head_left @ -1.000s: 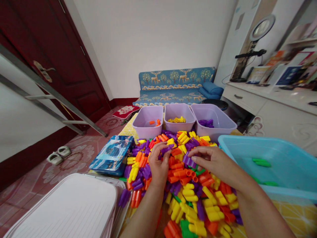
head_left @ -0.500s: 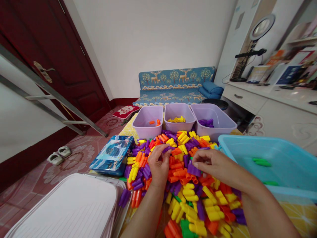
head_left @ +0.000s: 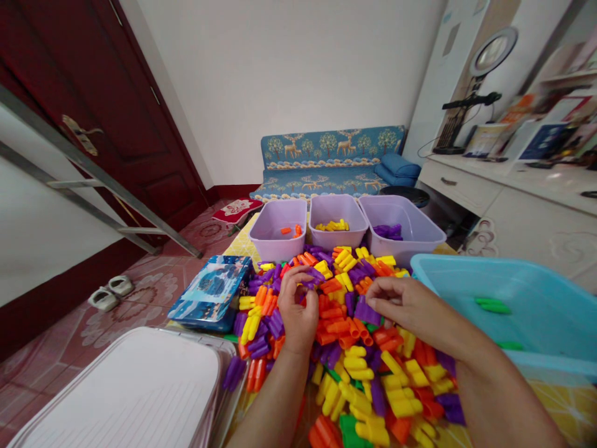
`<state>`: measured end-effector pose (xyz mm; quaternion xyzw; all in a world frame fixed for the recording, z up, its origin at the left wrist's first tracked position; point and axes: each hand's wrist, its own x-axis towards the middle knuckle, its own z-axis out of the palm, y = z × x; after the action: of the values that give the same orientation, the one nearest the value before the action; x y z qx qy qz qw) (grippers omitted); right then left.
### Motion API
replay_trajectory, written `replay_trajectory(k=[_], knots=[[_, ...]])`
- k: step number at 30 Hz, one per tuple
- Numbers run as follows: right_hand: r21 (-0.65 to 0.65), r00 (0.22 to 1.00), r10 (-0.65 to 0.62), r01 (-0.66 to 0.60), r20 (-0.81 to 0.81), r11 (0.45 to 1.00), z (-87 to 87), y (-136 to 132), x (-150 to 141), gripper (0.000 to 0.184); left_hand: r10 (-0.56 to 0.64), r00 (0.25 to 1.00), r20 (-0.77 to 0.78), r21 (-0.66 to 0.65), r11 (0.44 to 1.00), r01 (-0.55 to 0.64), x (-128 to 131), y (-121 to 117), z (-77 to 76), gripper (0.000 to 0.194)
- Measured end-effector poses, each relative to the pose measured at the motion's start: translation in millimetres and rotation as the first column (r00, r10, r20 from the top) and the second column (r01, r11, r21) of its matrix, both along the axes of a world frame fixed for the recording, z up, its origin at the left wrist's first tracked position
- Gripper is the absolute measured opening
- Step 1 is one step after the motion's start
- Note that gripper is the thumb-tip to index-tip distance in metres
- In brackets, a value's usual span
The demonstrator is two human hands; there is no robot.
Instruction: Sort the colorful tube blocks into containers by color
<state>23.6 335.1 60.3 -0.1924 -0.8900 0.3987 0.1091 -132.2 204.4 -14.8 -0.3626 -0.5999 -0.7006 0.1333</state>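
Observation:
A heap of plastic tube-shaped pieces in yellow, orange, purple and a few green (head_left: pixel 361 370) covers the middle of the table. Over its far part, my left hand (head_left: pixel 298 311) has its fingers curled round a purple plastic piece (head_left: pixel 316 275). To the right, my right hand (head_left: pixel 405 305) pinches another purple piece (head_left: pixel 366 312) between thumb and fingers, low over the orange ones. Behind the heap stand three lilac bins: the left bin (head_left: pixel 275 247) has a few orange pieces, the middle bin (head_left: pixel 338 236) yellow ones, the right bin (head_left: pixel 410 242) purple ones.
A light-blue tub (head_left: pixel 471 264) with green pieces stands at the right. At the left lie a blue case (head_left: pixel 209 289) and a white lid-like panel (head_left: pixel 121 392). A metal ladder (head_left: pixel 100 174) leans farther left; a patterned sofa (head_left: pixel 326 152) is behind the table.
The fingers of my left hand have lifted and loosened slightly around the purple piece. My right hand has shifted a little, turning its purple piece and moving it slightly up.

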Motion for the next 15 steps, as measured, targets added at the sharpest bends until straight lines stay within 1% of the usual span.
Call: replay_trajectory(k=[3,8,11,15], knots=[[-0.03,1.0,0.004,-0.003,0.006,1.0,-0.7,-0.3,-2.2,0.014,0.015,1.0,-0.003,0.0,1.0,-0.015,-0.5,0.4,-1.0,0.026],[-0.127,0.994,-0.075,0.064,-0.085,0.99,-0.3,-2.7,-6.7,0.014,-0.01,1.0,0.027,0.016,1.0,0.009,-0.3,2.1,-2.3,0.022],[-0.144,0.993,-0.073,0.058,-0.098,0.988,1.2,-6.2,-9.2,0.013,-0.045,0.997,0.064,0.037,0.998,0.043,-0.4,3.5,-5.2,0.019],[-0.161,0.993,-0.065,0.049,-0.097,0.986,3.5,-11.0,-11.7,0.011,-0.064,0.992,0.108,0.024,0.998,0.062,0.1,4.0,-8.3,0.015]])
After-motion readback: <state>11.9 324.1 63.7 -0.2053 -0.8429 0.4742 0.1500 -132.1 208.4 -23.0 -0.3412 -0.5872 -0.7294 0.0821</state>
